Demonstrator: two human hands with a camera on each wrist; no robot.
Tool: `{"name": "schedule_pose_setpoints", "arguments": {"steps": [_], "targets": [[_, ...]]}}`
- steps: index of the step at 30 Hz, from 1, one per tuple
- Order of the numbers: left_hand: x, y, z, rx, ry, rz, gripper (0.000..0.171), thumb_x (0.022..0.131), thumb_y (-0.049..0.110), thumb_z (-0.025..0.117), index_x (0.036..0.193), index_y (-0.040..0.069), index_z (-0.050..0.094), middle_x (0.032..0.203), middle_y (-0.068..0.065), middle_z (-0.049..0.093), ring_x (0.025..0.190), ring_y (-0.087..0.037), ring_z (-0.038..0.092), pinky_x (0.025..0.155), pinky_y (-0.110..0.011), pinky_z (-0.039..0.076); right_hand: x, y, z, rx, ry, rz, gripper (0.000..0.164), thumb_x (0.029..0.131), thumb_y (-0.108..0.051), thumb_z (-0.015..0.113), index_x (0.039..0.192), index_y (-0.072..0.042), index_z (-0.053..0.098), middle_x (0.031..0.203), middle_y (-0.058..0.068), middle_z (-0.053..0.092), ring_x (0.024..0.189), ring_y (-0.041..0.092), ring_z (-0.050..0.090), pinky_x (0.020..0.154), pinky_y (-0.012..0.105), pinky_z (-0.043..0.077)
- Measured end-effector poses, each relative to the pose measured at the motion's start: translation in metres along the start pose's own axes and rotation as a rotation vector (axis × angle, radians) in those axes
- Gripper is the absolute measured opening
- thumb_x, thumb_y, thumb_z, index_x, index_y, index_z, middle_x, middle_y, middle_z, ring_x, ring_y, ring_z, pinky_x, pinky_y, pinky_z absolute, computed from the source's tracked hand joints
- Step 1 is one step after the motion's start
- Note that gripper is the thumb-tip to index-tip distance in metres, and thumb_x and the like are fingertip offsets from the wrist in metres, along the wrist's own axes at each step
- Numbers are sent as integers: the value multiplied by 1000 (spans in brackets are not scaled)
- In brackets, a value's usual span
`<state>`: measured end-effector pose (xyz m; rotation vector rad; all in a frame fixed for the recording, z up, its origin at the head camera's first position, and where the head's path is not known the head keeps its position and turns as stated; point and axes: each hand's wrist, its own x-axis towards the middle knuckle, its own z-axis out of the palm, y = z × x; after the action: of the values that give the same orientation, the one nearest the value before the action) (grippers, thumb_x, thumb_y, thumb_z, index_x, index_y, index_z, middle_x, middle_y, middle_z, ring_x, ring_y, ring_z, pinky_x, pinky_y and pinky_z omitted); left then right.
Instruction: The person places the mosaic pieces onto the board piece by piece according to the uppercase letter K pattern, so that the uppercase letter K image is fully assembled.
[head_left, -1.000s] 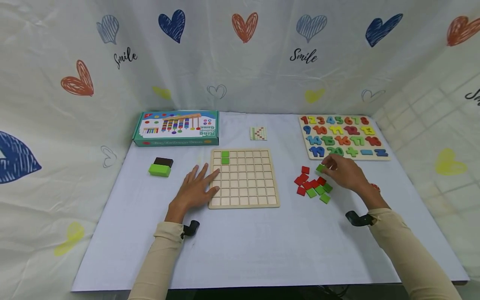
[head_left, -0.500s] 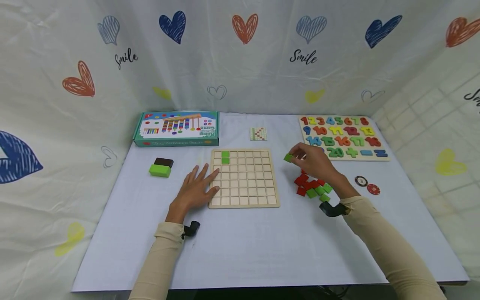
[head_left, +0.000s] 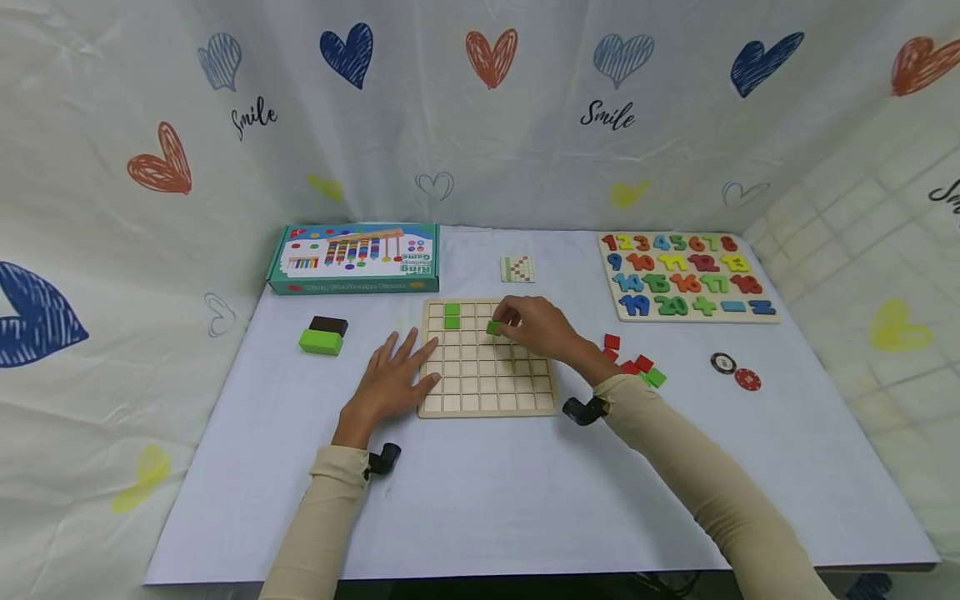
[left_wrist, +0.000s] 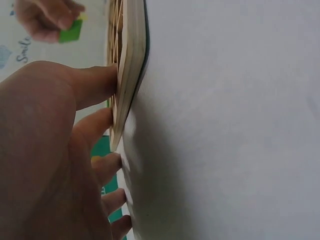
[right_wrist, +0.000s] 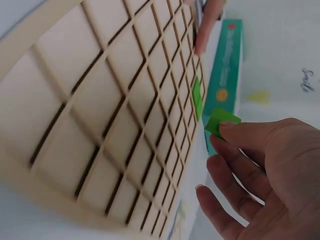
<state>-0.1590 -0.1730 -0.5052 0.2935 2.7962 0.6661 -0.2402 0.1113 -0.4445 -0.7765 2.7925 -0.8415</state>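
Right hand (head_left: 538, 327) now arriving over square wooden grid board (head_left: 470, 367), pinching 1 square green tile (head_left: 492, 327); placing seemingly underway. Left hand (head_left: 386, 383), fingers spread, touching board's edge.

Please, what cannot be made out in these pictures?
Head: some squares of the grid board, hidden behind the right grip.
Head: part of the tile pile, behind the right sleeve.
Head: pattern card, details too small.
Right wrist: left grip, cut off by the upper edge.
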Motion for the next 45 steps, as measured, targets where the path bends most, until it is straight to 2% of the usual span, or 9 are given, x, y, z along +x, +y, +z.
{"name": "schedule_pose_setpoints", "arguments": {"steps": [9, 17, 20, 28, 35, 41, 45], "targets": [[1, 1, 0, 4, 0, -7, 68, 108, 49, 53, 169, 30, 31, 180, -7, 8, 165, -40, -4, 131, -63, 4, 33, -25, 36, 5, -50, -42, 16, 99, -18, 78, 111, -9, 75, 100, 3, 76, 91, 17, 69, 80, 34, 57], [0, 0, 0, 6, -9, -9, 68, 108, 50, 52, 169, 31, 30, 180, -7, 8, 165, -39, -4, 131, -62, 4, 46, -27, 54, 10, -97, -26, 13, 101, -18, 74, 112, -10, 75, 105, 3, 77, 99, 17, 71, 89, 36, 58], [0, 0, 0, 8, -5, -8, 68, 108, 49, 53, 169, 30, 30, 180, -8, 9, 165, -40, -3, 131, -63, 5, 47, -28, 55, 3, -107, -16, 14, 102, -18, 73, 113, -10, 75, 107, 3, 77, 100, 17, 71, 90, 36, 58], [-1, 3, -2, 11, 0, -6, 68, 108, 49, 54, 169, 30, 31, 180, -8, 9, 165, -40, -2, 131, -64, 6, 49, -31, 51, 3, -131, 4, 12, 102, -17, 73, 112, -10, 76, 103, 3, 75, 93, 17, 68, 85, 36, 57], [-1, 1, 1, 7, -5, -7, 68, 108, 49, 53, 169, 30, 31, 180, -8, 9, 165, -40, -2, 131, -64, 6, 48, -29, 54, -47, -126, -3, 13, 102, -19, 73, 111, -13, 81, 107, 3, 76, 99, 18, 70, 88, 38, 59], [-2, 2, 1, 7, -6, 1, 68, 108, 48, 53, 169, 29, 31, 179, -9, 11, 165, -41, -1, 131, -64, 6, 42, -26, 55, -7, -112, 11, 15, 103, -20, 73, 114, -13, 79, 105, 1, 76, 96, 17, 70, 86, 37, 59], [-3, 2, -1, 6, 2, -2, 67, 108, 48, 53, 169, 29, 31, 179, -9, 10, 165, -41, -2, 131, -63, 6, 39, -24, 50, 25, -99, -19, 16, 102, -19, 73, 115, -11, 79, 104, 1, 76, 96, 16, 70, 85, 37, 59]]}}
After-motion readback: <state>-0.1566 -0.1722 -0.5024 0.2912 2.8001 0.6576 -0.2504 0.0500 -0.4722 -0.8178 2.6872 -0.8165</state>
